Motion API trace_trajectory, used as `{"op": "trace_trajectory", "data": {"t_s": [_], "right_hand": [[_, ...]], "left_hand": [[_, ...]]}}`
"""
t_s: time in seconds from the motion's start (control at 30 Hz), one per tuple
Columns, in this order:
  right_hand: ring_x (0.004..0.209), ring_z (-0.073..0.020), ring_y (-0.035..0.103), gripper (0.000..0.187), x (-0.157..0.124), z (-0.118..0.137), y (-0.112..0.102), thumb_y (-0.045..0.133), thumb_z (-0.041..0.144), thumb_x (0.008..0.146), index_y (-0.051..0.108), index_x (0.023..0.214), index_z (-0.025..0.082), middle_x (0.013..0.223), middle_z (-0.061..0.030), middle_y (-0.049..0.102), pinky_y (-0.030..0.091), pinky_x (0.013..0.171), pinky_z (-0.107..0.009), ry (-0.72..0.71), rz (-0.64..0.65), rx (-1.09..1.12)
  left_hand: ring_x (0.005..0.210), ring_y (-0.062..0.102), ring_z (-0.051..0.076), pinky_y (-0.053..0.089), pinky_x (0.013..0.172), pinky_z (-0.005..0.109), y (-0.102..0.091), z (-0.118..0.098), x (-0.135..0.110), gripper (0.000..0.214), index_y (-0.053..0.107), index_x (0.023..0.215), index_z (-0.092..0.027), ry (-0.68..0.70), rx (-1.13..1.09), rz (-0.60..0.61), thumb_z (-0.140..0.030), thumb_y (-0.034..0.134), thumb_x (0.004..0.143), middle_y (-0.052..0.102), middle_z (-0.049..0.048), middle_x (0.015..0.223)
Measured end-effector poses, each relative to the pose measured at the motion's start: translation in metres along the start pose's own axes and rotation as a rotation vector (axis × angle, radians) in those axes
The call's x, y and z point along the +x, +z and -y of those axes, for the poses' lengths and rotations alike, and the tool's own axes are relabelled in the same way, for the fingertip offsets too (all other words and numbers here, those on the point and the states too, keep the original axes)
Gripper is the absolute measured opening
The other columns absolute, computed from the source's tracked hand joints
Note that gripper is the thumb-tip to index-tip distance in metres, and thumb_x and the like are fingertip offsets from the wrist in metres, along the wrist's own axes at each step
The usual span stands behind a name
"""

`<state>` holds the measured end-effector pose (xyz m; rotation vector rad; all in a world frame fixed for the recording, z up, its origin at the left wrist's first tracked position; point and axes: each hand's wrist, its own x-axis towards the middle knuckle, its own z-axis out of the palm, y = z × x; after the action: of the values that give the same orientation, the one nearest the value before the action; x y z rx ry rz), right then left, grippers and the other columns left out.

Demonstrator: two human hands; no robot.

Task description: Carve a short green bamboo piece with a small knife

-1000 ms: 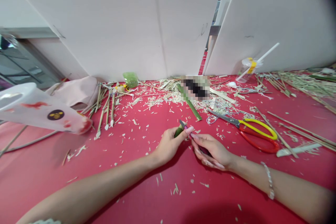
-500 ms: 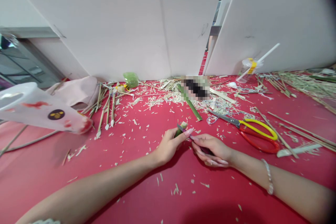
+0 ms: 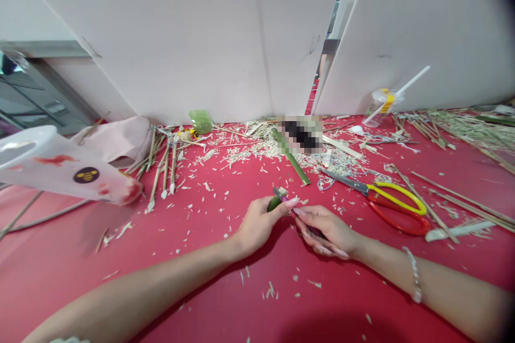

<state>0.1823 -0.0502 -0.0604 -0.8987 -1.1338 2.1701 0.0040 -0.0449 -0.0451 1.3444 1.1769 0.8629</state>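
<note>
The left hand [image 3: 257, 225] grips a short green bamboo piece [image 3: 275, 204], its fingers [image 3: 263, 208] curled around it. Just right of that piece, the right hand [image 3: 326, 231] has its fingers [image 3: 325, 250] pressed together, pinching a small dark-handled knife [image 3: 316, 232] that reaches toward the bamboo, its blade hard to make out. Beyond the piece lies a longer green bamboo strip [image 3: 290, 158]; farther right, red-and-yellow scissors [image 3: 396, 206]. Pale bamboo shavings [image 3: 241, 155] scatter across the red counter [image 3: 120, 289] around it.
</note>
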Motion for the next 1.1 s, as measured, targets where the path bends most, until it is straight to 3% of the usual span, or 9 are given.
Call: {"op": "trace_trajectory", "data": {"t_s": [0.2,0.43,0.6,0.8,0.93,1.1], "right_hand": [[0.022,-0.0033,0.027,0.046,-0.001,0.001,0.007,0.063,0.058,0.082,0.049,0.065,0.018,0.035,0.008,0.046,0.022,0.026,-0.013,-0.084,-0.033,0.015],[0.02,-0.0032,0.027,0.044,0.001,0.0,0.0,0.061,0.055,0.085,0.052,0.066,0.017,0.036,0.0057,0.05,0.022,0.025,-0.013,-0.049,0.062,0.033],[0.018,-0.0033,0.028,0.043,0.001,-0.002,-0.002,0.056,0.052,0.09,0.054,0.067,0.016,0.038,0.0041,0.053,0.024,0.025,-0.013,-0.044,0.124,0.047],[0.019,-0.0026,0.025,0.039,0.002,-0.004,-0.001,0.059,0.049,0.089,0.055,0.07,0.015,0.039,0.0029,0.056,0.022,0.023,-0.012,-0.074,0.096,0.126],[0.019,-0.002,0.023,0.038,0.005,-0.003,-0.004,0.06,0.048,0.089,0.056,0.07,0.015,0.04,0.0036,0.055,0.024,0.023,-0.012,-0.062,0.085,0.215],[0.02,-0.0003,0.02,0.036,0.006,-0.002,-0.008,0.059,0.046,0.09,0.056,0.072,0.015,0.042,0.0037,0.056,0.024,0.024,-0.01,-0.071,0.081,0.287]], "left_hand": [[0.061,0.03,0.011,0.028,0.058,0.027,0.003,0.0,0.0,0.05,0.05,0.062,-0.016,0.029,0.004,-0.035,-0.062,0.063,0.077,0.034,-0.0041,0.061],[0.057,0.025,0.01,0.021,0.055,0.028,0.002,0.001,0.002,0.05,0.041,0.059,-0.019,0.03,0.001,-0.008,-0.059,0.061,0.08,0.027,-0.0056,0.059],[0.057,0.026,0.01,0.023,0.055,0.027,0.003,0.002,0.0,0.044,0.043,0.065,-0.019,0.051,-0.102,0.071,-0.055,0.06,0.084,0.03,-0.0056,0.06],[0.051,0.027,0.009,0.022,0.049,0.025,0.003,-0.004,-0.004,0.04,0.047,0.07,-0.018,0.023,-0.254,0.173,-0.053,0.058,0.087,0.034,-0.0061,0.057],[0.049,0.029,0.007,0.023,0.046,0.022,0.005,-0.004,-0.004,0.033,0.053,0.084,-0.018,0.021,-0.329,0.144,-0.049,0.064,0.085,0.039,-0.0067,0.061],[0.044,0.033,0.007,0.027,0.042,0.018,0.008,0.002,-0.003,0.032,0.045,0.085,-0.022,0.001,-0.367,0.108,-0.049,0.062,0.087,0.04,-0.0097,0.057]]}}
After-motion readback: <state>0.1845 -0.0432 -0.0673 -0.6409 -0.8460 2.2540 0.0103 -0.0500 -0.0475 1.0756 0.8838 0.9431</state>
